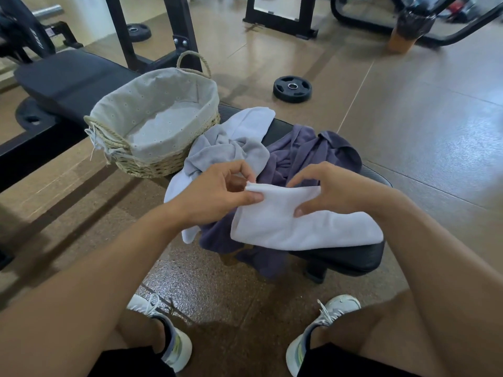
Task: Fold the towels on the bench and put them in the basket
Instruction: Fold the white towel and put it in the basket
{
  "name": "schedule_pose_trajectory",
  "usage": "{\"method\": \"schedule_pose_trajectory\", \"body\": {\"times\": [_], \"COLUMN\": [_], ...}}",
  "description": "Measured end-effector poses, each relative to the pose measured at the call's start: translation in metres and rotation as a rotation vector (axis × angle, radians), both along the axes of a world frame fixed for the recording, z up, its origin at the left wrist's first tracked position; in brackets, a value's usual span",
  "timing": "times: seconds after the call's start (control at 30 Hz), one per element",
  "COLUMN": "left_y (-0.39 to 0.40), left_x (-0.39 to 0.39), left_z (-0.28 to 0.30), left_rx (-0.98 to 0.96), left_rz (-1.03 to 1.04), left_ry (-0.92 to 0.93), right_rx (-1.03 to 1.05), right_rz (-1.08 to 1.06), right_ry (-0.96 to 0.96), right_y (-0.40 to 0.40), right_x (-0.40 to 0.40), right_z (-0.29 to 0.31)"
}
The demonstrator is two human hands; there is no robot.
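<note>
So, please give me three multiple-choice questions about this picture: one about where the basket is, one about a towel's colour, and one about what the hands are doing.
1. Where does the basket stand?
A. on the floor by the shoes
B. on the bench, left of the towels
C. on the weight plate

2. What colour is the towel under the white towel?
A. red
B. green
C. dark purple

3. What is in the basket?
A. only its cloth lining shows
B. a folded towel
C. a shoe

Answers:
1 B, its base sits on the black bench pad beside the light grey towel.
2 C, the purple towel lies crumpled beneath and behind it.
3 A, no towel lies inside; the left hand and the right hand both pinch the white towel.
</note>
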State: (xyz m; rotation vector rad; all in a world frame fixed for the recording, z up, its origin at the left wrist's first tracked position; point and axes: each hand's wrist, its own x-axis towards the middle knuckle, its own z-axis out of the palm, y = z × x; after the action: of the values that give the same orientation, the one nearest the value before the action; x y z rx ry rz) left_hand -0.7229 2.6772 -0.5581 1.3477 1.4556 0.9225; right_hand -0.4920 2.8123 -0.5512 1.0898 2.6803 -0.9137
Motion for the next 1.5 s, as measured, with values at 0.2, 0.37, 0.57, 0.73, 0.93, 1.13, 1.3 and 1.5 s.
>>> {"method": "schedule_pose_trajectory", "body": {"times": [0.2, 0.37, 0.57, 0.73, 0.93, 1.13, 1.3, 1.5], "left_y": [-0.008, -0.01, -0.012, -0.015, -0.018, -0.017, -0.01, -0.003], "left_x": [-0.012, -0.026, -0.046, -0.054, -0.047, -0.061, -0.059, -0.05], "left_z": [0.017, 0.024, 0.023, 0.023, 0.034, 0.034, 0.019, 0.015], "left_rx": [0.072, 0.088, 0.078, 0.128, 0.173, -0.073, -0.096, -0.102], "left_rz": [0.009, 0.091, 0.192, 0.365, 0.421, 0.279, 0.266, 0.406], "left_ry": [-0.06, 0.015, 0.242, 0.12, -0.058, -0.069, -0.018, -0.072], "right_rx": [0.002, 0.0, 0.14, 0.221, -0.044, -0.249, -0.109, -0.154], "right_rz": [-0.015, -0.022, -0.168, -0.303, -0.148, -0.226, -0.25, -0.239], "right_ry": [0.033, 0.058, -0.058, 0.289, 0.164, 0.234, 0.131, 0.098], "right_y": [-0.005, -0.004, 0.005, 0.005, 0.006, 0.004, 0.006, 0.006], "right_x": [0.003, 0.013, 0.03, 0.037, 0.046, 0.06, 0.061, 0.059], "right_z": [0.008, 0.022, 0.025, 0.032, 0.03, 0.045, 0.039, 0.039]}}
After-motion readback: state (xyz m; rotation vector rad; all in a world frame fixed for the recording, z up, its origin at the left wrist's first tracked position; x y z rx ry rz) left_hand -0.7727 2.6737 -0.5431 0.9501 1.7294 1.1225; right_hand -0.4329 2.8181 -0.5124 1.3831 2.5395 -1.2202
